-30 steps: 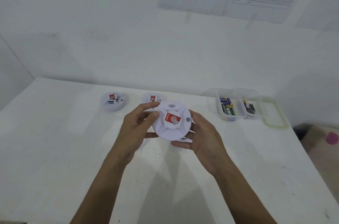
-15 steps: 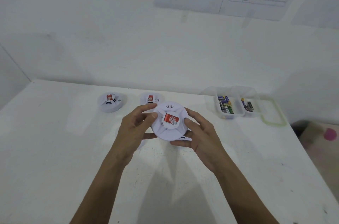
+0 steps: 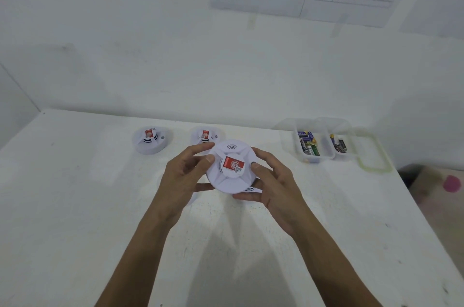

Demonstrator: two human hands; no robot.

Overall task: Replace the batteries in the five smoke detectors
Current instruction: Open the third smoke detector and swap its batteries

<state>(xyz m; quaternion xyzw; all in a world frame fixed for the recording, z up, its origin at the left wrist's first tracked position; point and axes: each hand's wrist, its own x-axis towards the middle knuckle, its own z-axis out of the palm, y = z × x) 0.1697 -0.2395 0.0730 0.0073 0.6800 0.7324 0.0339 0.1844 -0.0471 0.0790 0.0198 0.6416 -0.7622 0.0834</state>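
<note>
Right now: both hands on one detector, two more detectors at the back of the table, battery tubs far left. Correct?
Not quite. The head view shows the battery tubs at the far right of the table, not the left. The rest stands: the left hand and right hand hold one detector, and two more detectors sit at the back.

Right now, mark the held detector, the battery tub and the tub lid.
held detector [image 3: 232, 168], head view, red label on its face.
battery tub [image 3: 288, 142], head view, clear left wall.
tub lid [image 3: 374, 168], head view, greenish front rim.
</note>
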